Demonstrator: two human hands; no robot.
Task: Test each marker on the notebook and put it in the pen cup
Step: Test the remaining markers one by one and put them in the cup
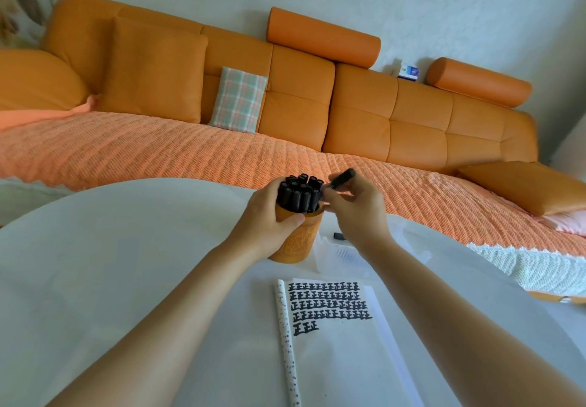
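An orange pen cup [298,241] stands on the white table, packed with several black markers [301,192]. My left hand [269,216] grips the cup near its rim. My right hand [358,213] pinches one black marker [341,179], tilted, with its lower end at the cup's mouth. The open notebook [336,343] lies nearer to me, its page covered with rows of black test marks. Another black marker [338,236] peeks out behind my right wrist, inside a clear box.
A clear plastic box [339,256] sits just right of the cup. The round white table [111,264] curves away at the left and far side. Behind it stretches an orange sofa [317,105] with a woven cover and cushions.
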